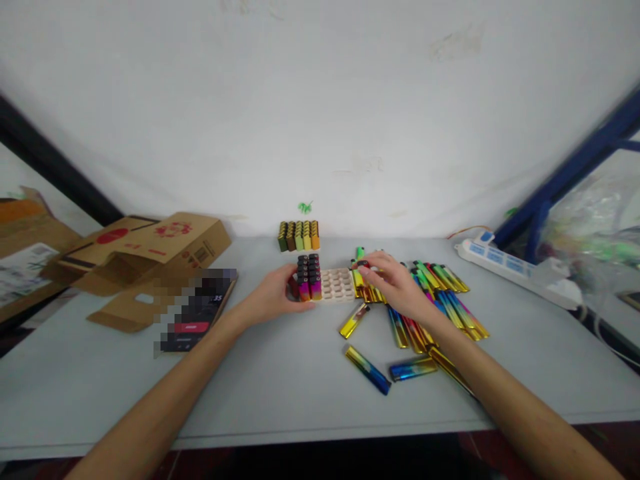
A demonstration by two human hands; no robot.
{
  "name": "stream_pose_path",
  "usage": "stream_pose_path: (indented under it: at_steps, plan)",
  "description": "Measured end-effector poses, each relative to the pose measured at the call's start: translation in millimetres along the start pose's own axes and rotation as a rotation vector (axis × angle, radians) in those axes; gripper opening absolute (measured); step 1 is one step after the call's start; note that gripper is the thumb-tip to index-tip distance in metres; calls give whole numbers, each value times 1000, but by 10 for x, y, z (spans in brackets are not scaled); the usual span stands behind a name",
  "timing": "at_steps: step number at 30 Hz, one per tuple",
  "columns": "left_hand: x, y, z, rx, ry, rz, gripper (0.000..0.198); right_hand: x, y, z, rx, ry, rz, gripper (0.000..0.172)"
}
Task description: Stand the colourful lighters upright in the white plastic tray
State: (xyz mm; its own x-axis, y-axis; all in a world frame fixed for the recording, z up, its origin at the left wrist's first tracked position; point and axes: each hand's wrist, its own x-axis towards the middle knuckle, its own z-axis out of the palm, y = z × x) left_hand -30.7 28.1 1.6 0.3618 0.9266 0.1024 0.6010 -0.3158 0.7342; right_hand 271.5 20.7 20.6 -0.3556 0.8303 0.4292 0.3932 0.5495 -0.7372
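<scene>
A white tray [336, 285] with rows of round holes lies in the middle of the table. Upright lighters [309, 279] with black tops and pink-purple bodies fill its left columns. My left hand [280, 290] closes around the tray's left end, thumb along the front edge; some of its fingers are hidden behind the lighters. At the tray's right end, my right hand [397, 283] has its fingertips closed on a yellow lighter [358, 283]. Partly under that hand is a pile of shiny multicoloured lighters [453, 300].
A filled block of lighters [299, 237] stands by the wall. Loose lighters [368, 369] lie near the front. Cardboard boxes [185, 240] and a partly blurred phone [200, 313] are at left. A white power strip [520, 273] with cables sits at right.
</scene>
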Motion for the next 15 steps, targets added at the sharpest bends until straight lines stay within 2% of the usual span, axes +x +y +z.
stream_pose_path:
  at_steps: [3, 7, 10, 15]
  plan:
    - [3, -12, -5, 60, -29, 28, 66, 63, -41, -11, -52, -30, -46, 38]
    - [4, -25, -7, 60, -29, 43, 67, 209, -80, 41, -12, -139, 24, 44]
    - [-1, -14, -12, 53, -24, 47, 67, 364, -97, 111, 28, -210, 42, 40]
    - [-10, 26, -27, 14, -29, 40, 64, 604, -95, 216, -55, -244, 0, 35]
